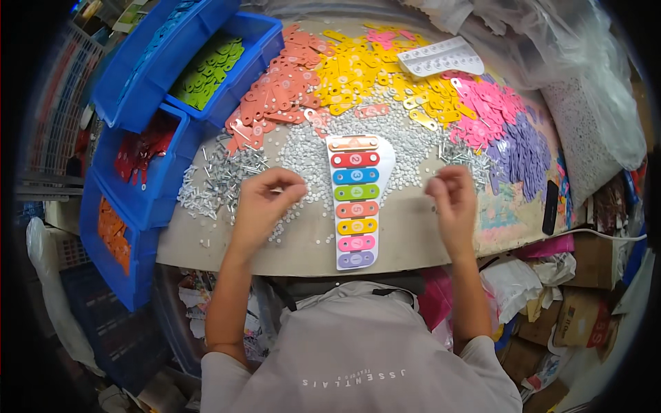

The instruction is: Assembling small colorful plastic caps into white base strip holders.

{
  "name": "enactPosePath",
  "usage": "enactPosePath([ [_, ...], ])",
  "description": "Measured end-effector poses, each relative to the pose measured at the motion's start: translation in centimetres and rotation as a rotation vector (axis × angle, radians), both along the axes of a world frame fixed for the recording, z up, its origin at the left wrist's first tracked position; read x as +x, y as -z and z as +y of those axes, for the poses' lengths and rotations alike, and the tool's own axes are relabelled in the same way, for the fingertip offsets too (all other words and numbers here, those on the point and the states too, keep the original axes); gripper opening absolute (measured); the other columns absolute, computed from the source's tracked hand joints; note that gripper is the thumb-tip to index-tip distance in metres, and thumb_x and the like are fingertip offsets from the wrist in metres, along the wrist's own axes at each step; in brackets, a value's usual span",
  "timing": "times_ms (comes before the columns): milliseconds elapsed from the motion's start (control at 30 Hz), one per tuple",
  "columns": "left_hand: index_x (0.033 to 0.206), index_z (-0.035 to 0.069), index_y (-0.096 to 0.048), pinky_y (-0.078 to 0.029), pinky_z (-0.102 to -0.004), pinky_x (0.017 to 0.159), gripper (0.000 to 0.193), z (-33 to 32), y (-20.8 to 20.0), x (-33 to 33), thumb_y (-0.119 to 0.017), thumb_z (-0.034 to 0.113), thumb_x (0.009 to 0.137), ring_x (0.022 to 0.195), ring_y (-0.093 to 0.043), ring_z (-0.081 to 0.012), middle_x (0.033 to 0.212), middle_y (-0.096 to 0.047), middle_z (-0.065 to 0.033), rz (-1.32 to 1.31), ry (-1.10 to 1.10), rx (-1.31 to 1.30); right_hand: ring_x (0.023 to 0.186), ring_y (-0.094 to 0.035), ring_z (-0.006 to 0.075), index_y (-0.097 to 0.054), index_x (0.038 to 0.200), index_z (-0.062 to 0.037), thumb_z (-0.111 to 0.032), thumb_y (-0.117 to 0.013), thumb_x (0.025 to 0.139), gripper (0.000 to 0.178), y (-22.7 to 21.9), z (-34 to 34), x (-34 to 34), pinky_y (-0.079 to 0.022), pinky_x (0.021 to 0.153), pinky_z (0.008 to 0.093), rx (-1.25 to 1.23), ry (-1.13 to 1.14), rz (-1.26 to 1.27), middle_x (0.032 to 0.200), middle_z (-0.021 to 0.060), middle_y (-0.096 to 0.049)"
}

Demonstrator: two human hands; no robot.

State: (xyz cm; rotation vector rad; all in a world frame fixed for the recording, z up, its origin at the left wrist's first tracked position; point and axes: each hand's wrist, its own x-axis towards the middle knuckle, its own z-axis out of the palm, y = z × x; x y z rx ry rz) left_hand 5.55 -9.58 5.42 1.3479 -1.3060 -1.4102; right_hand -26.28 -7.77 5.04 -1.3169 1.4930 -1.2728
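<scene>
A toy xylophone with a white base and a column of coloured bars lies upright in front of me. White caps show on the ends of its red bar, and the lower bars have small metal-looking dots at both ends. To its left, my left hand is closed in a pinch over the edge of the white cap pile. My right hand is closed too, thumb against fingers, beside the right-hand heap of metal pins. Anything between either hand's fingertips is too small to make out. Neither hand touches the xylophone.
Loose coral, yellow, pink and purple bars cover the table's far side. Blue bins stand at left. More metal pins lie left. Another white base and a plastic sack sit far right.
</scene>
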Motion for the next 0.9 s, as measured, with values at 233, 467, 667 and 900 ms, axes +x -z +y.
enactPosePath([
  [233, 0.106, 0.000, -0.071, -0.038, -0.0164, 0.048, 0.015, -1.6, 2.0, -3.6, -0.070, 0.008, 0.093, 0.058, -0.053, -0.0014, 0.081, -0.071, -0.0027, 0.315, 0.070, 0.225, 0.080, -0.061, 0.0066, -0.066, 0.104, 0.0019, -0.009, -0.062, 0.099, 0.013, 1.3, -2.4, 3.6, -0.049, 0.073, 0.0222, 0.244, -0.318, -0.162, 0.087, 0.0017, -0.067],
  [467, 0.104, 0.001, -0.071, -0.034, -0.0163, 0.046, 0.013, -2.4, 3.4, -4.1, -0.071, 0.009, 0.093, 0.054, -0.049, -0.0009, 0.078, -0.070, -0.0023, 0.341, 0.051, 0.246, 0.081, -0.062, 0.0066, -0.067, 0.105, 0.0024, -0.008, -0.063, 0.098, 0.013, 2.1, -3.2, 3.6, -0.050, 0.073, 0.0228, 0.276, -0.373, -0.165, 0.088, 0.0020, -0.069],
  [667, 0.107, 0.001, -0.067, -0.032, -0.0165, 0.045, 0.016, -3.1, 3.5, -4.2, -0.071, 0.009, 0.093, 0.053, -0.048, -0.0007, 0.077, -0.069, -0.0033, 0.340, 0.088, 0.276, 0.073, -0.057, 0.0047, -0.063, 0.107, 0.0001, -0.012, -0.066, 0.098, 0.016, 2.1, -3.8, 3.8, -0.044, 0.066, 0.0212, 0.267, -0.398, -0.085, 0.078, 0.0003, -0.064],
  [900, 0.124, 0.002, -0.046, -0.044, -0.0226, 0.060, 0.046, -3.7, 3.4, -4.4, -0.076, 0.016, 0.091, 0.069, -0.058, -0.0067, 0.081, -0.068, -0.0054, 0.056, 0.107, 0.257, 0.054, -0.048, 0.0043, -0.044, 0.131, -0.0052, -0.026, -0.081, 0.086, 0.062, -0.1, -6.4, 3.1, -0.032, 0.047, 0.0231, 0.422, -0.381, 0.295, 0.063, -0.0029, -0.054],
])
